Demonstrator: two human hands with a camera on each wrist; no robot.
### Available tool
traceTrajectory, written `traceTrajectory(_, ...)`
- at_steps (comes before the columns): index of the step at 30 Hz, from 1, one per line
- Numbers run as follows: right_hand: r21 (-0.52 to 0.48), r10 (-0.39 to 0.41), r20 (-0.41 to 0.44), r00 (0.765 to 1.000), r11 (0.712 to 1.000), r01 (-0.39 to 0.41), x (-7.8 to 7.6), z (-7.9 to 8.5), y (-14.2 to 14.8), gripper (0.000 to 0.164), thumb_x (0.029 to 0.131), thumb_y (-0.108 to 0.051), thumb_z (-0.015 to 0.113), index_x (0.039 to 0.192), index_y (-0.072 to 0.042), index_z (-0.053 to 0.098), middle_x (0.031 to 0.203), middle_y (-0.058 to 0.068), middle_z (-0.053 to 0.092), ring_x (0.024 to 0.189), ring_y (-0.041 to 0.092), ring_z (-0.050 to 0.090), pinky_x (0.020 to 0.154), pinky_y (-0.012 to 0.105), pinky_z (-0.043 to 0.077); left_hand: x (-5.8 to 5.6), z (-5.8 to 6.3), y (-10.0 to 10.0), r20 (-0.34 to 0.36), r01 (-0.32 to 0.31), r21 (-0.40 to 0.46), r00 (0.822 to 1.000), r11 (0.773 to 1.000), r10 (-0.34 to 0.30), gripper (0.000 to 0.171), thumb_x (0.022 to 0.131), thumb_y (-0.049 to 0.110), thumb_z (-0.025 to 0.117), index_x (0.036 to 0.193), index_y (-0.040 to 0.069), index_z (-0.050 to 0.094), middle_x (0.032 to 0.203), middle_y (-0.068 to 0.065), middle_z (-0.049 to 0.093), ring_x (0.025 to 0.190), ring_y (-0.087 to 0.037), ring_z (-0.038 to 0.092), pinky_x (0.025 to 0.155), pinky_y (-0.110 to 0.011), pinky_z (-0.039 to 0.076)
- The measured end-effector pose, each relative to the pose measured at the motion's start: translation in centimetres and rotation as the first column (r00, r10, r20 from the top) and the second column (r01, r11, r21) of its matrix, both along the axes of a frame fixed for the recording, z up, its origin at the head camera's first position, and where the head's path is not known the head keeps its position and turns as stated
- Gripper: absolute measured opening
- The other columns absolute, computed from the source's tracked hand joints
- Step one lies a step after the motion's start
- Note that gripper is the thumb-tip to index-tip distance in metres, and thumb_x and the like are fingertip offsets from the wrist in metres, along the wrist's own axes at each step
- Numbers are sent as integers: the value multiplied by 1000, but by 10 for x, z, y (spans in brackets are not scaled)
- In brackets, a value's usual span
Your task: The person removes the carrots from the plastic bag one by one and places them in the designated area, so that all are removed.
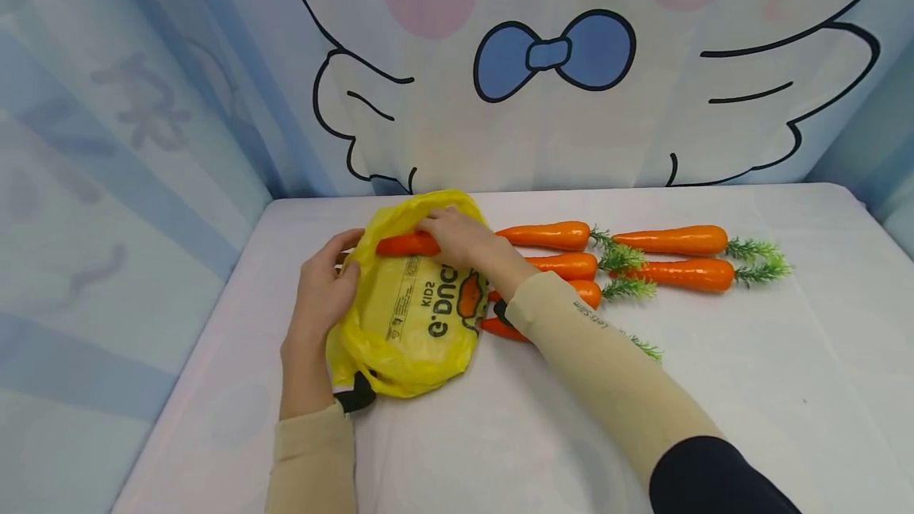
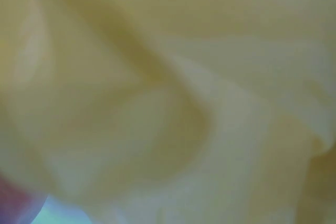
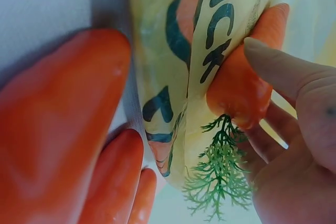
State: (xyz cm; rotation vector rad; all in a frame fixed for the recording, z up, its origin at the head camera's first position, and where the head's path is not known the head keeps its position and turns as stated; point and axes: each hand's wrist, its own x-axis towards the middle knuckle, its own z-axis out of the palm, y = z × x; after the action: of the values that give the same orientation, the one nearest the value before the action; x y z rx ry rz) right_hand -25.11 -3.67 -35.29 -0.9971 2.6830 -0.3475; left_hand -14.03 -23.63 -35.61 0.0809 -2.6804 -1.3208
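Note:
A yellow plastic bag (image 1: pixel 385 300) with printed black lettering lies on the table, its mouth held apart. At its left rim my left hand (image 1: pixel 324 288) grips the plastic, thumb on the near side and fingers partly hidden behind it. My right hand (image 1: pixel 460 240) pinches an orange toy carrot (image 1: pixel 407 244) over the bag's mouth, the pointed end towards the left. In the right wrist view this carrot (image 3: pixel 241 90) sits between thumb and fingers, its green leafy top (image 3: pixel 220 166) hanging free. Blurred yellow plastic (image 2: pixel 157 103) fills most of the left wrist view.
Several more toy carrots (image 1: pixel 678 239) with green tops lie on the white table (image 1: pixel 714 387), right of the bag and partly under the right forearm. A blue patterned curtain (image 1: pixel 143 181) stands along the left side, and a printed cloth (image 1: pixel 571 133) hangs behind the table.

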Motion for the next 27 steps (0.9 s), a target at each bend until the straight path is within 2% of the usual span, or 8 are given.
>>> traceTrajectory(8,54,1,-5,1000,999,0,-1,1,-1,51,98,-17,67,147,-14,52,147,8,47,131,27,41,109,38,37,0,0,0,-6,1,-4,1000,1000,-1,47,101,6,45,148,11,51,142,-11,55,114,-29,55,97,-44,46)
traceTrajectory(15,92,14,-19,1000,996,-13,-1,-1,-4,47,99,-21,67,144,-15,54,142,8,52,122,24,47,105,38,41,0,1,1,5,-1,-1,1000,1000,1,48,101,5,44,148,12,51,142,-11,55,113,-29,55,98,-44,46)
traceTrajectory(21,82,25,-35,999,996,-22,1,0,-3,46,99,-21,67,143,-15,54,140,7,54,123,24,48,105,37,41,0,2,2,12,-1,1,1000,1000,1,48,101,5,44,148,12,51,142,-10,55,112,-29,55,98,-44,46)
traceTrajectory(27,58,9,-23,1000,998,-8,5,10,2,49,100,-23,65,147,-16,52,145,7,50,129,24,44,107,39,40,1,3,2,13,0,-3,1000,1000,0,48,101,5,44,148,11,50,142,-11,55,113,-30,54,99,-44,45)
